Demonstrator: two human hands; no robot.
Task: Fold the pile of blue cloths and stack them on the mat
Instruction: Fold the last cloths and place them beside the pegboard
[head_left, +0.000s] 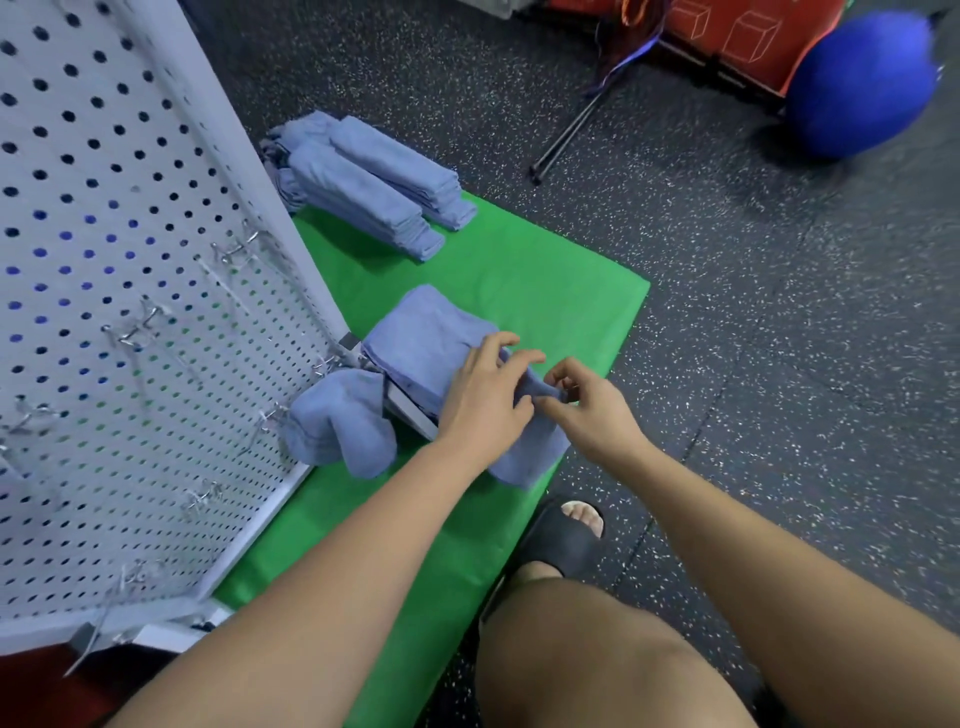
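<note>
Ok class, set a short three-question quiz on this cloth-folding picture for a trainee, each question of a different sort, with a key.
1. True or false: the folded blue cloth stacks lie at the far end of the green foam mat.
2. What stands along the mat's left edge? A) a white perforated metal pegboard B) a wooden shelf C) a glass door
3. Short answer: what do the left hand and the right hand both hold?

Key: 1 true; 2 A; 3 the blue fabric cloth at the near end of the mat.
</note>
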